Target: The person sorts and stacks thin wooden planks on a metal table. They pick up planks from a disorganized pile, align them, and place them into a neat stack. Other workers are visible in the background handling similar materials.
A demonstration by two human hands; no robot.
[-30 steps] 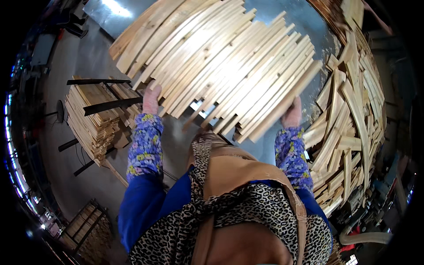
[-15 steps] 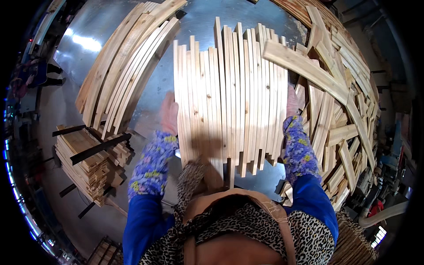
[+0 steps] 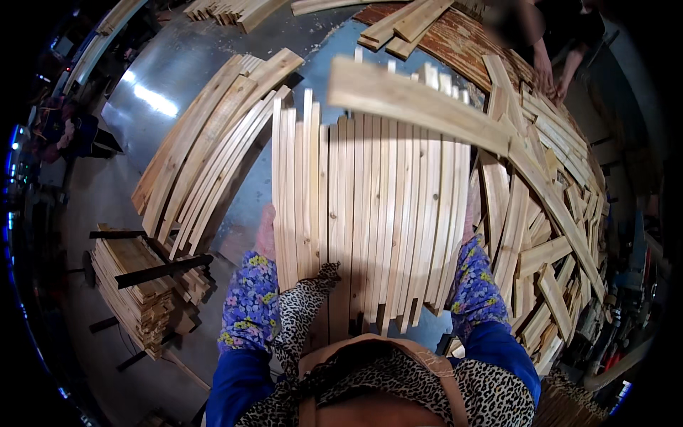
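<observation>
A broad row of pale wooden strips (image 3: 384, 213) stands side by side in front of me, their ends uneven. My left hand (image 3: 265, 231) lies against the left side of the row, and my right hand (image 3: 469, 217) against its right side. Both hands are partly hidden by the wood, and the row is held between them. A loose plank (image 3: 420, 107) slants in from the pile on the right and crosses over the far part of the strips. The patterned end of a leopard-print cloth (image 3: 306, 306) hangs over the near left end of the row.
Longer boards (image 3: 213, 142) lie stacked on the metal table to the left, with a lower lumber stack (image 3: 135, 285) beside black bars. A jumbled wood pile (image 3: 541, 235) fills the right side. At the far right, another person's hands (image 3: 551, 89) reach to the pile.
The view has tilted farther ahead, bringing another person and more boards into sight. The loose plank's end now reaches farther left across the strips. My hands remain at both sides of the row.
</observation>
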